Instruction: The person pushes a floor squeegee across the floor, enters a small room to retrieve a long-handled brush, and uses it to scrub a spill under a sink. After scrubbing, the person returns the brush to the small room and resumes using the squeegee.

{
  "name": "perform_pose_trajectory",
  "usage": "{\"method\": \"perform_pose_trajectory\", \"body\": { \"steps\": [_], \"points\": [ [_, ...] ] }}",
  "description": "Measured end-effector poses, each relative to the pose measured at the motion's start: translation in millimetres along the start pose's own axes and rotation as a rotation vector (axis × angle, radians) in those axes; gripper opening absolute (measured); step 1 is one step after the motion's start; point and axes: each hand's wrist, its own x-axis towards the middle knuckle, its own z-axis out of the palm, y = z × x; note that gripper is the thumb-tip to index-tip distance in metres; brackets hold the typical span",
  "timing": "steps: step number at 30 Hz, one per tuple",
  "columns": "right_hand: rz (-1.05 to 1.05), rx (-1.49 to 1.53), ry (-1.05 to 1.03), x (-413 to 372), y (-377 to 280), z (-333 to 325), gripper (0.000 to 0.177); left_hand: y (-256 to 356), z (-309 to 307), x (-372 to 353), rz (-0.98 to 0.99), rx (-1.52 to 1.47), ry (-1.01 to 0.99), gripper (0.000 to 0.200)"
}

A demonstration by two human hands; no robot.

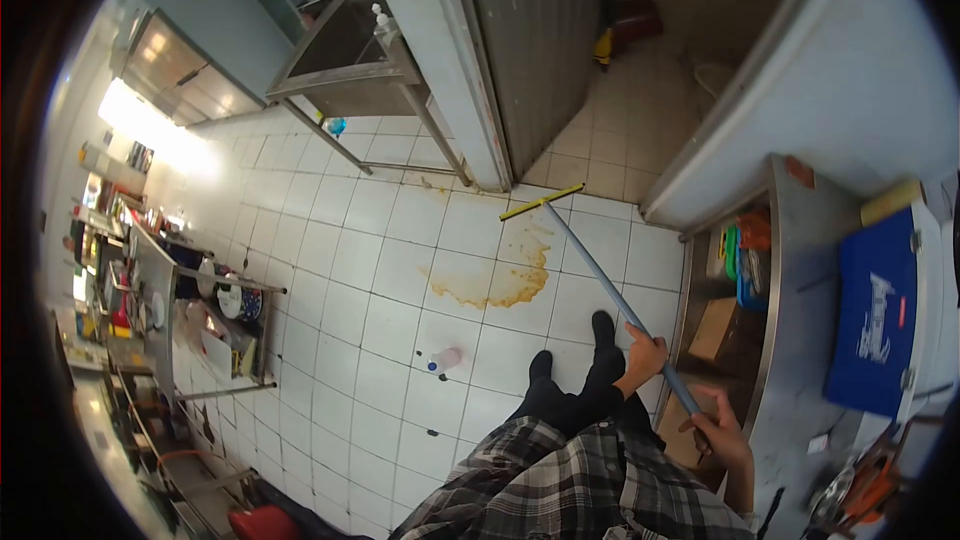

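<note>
A floor squeegee with a yellow blade (pixel 542 202) and a long grey-blue handle (pixel 600 275) reaches from my hands to the floor by the doorway. My left hand (pixel 645 355) is wrapped round the handle partway up. Near the handle's top end, my right hand (pixel 718 430) holds it more loosely, with the index finger partly extended. The blade lies at the far side of a yellow-brown spill (pixel 500 290) on the white tiles. Left of my feet, a pale bottle with a blue cap (pixel 446 360) lies on the floor.
A metal cabinet with open shelves (pixel 765 270) stands close on my right, beside a blue and white cooler (pixel 875 310). Ahead are a steel sink (pixel 340 40) and a doorway with a sliding door (pixel 540 50). A metal worktable (pixel 160 280) stands left.
</note>
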Motion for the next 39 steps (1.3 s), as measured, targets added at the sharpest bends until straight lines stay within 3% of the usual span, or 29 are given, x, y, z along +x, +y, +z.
{"method": "perform_pose_trajectory", "body": {
  "steps": [3,5,9,14,17,19,21,24,26,28,31,33,35,37,39],
  "points": [
    [-0.060,0.056,0.087,-44.4,43.0,26.9,0.044,-36.6,-1.6,-41.5,0.032,0.107,-0.083,0.087],
    [-0.045,0.112,0.134,-72.3,65.6,40.2,0.046,-47.0,-6.3,-74.2,-0.077,0.076,-0.202,0.083],
    [0.022,0.169,0.165,-120.3,101.5,64.1,0.046,-90.0,-7.1,-128.3,-0.112,0.134,-0.311,0.086],
    [0.070,0.158,0.180,-175.0,172.9,89.4,0.045,-145.8,-11.1,-197.2,-0.143,0.137,-0.319,0.086],
    [0.083,0.162,0.251,-203.6,181.5,120.1,0.043,-171.2,-17.9,-230.6,-0.208,0.103,-0.367,0.087],
    [0.104,0.170,0.263,-206.2,194.9,139.0,0.041,-203.1,-24.8,-227.9,-0.251,0.292,-0.422,0.088],
    [0.153,0.077,0.262,-198.2,202.4,159.7,0.040,-228.6,-36.5,-220.1,-0.200,0.390,-0.432,0.087],
    [0.052,0.187,0.322,-166.8,234.5,197.0,0.037,-230.4,-59.7,-198.5,-0.269,0.303,-0.413,0.085],
    [0.005,0.187,0.330,-139.2,242.5,223.0,0.036,-229.9,-80.4,-177.0,-0.168,0.434,-0.338,0.085],
    [-0.104,0.114,0.375,-102.6,241.4,242.6,0.035,-224.2,-102.3,-143.7,-0.165,0.435,-0.356,0.084],
    [-0.059,0.177,0.383,-37.7,211.5,260.3,0.033,-223.2,-120.8,-63.0,-0.148,0.392,-0.364,0.082],
    [-0.268,-0.033,0.487,20.8,192.2,267.4,0.033,-202.4,-134.5,-1.1,-0.120,0.485,-0.372,0.082],
    [-0.275,0.147,0.493,75.0,154.3,275.1,0.031,-155.0,-147.3,51.7,-0.131,0.544,-0.343,0.080],
    [-0.338,0.093,0.530,122.9,131.9,279.8,0.032,-123.0,-159.7,94.3,-0.171,0.597,-0.316,0.079],
    [-0.307,0.166,0.489,141.2,115.4,277.2,0.033,-103.3,-168.8,122.8,-0.064,0.546,-0.350,0.081]
  ]
}}
